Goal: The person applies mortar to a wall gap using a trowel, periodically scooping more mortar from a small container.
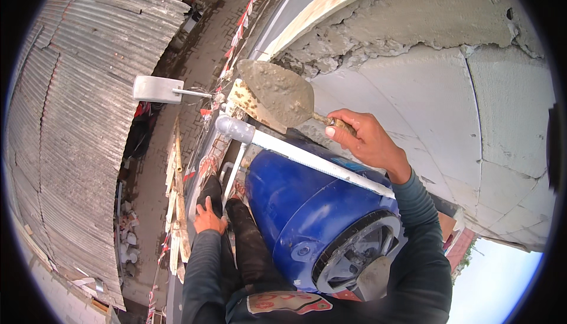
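My right hand (369, 141) is closed around the wooden handle of a trowel (336, 122). Grey wet mortar (280, 90) covers the trowel's blade, which is over a pale, mortar-spotted board (248, 101) beside the wall. My left hand (210, 217) lies on my dark-trousered leg with its fingers apart, holding nothing. Below my right forearm stands a big blue plastic barrel (295, 200). A white pipe (319, 164) with a grey elbow (235, 129) crosses in front of the barrel, under my right hand.
A grey block wall (425, 99) curves along the right, with rough mortar (354, 46) near its edge. Far below at left are a paved street (207, 34) and a corrugated roof (88, 76). A street lamp (156, 89), red-and-white flag string (242, 25) and bamboo poles (177, 200) stand near the drop.
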Tool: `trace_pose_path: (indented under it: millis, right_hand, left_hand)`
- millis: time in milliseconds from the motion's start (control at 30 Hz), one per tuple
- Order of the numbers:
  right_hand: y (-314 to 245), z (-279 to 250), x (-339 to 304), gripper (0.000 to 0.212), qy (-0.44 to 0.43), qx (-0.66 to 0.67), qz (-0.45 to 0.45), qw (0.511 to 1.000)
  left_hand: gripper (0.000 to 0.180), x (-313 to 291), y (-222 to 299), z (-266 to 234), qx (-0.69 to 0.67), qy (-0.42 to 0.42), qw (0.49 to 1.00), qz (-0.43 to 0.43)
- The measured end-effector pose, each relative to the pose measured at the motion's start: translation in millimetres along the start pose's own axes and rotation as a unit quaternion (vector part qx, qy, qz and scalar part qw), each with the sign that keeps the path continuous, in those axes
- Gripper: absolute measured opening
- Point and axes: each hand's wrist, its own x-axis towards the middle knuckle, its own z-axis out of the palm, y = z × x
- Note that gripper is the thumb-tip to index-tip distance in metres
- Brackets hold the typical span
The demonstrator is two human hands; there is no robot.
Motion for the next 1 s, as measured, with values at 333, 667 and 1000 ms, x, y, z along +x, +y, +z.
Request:
trace_pose_path:
  millis: [333, 667, 1000]
  right_hand:
    - [53.6, 21.7, 17.6, 0.039, -0.002, -0.068, -0.011, 0.998]
    - [118.8, 77.8, 76.8, 0.039, -0.184, -0.107, -0.016, 0.977]
    - [117.1, 67.5, 93.8, 0.029, -0.435, -0.014, 0.125, 0.892]
  left_hand:
    - [0.101, -5.1, -8.2, 16.4, -0.003, 0.022, 1.000, 0.022]
    - [0.100, -25.2, -14.0, 37.1, 0.027, 0.046, 0.998, 0.022]
    - [0.100, -28.1, -3.5, 42.9, 0.029, 0.039, 0.999, 0.012]
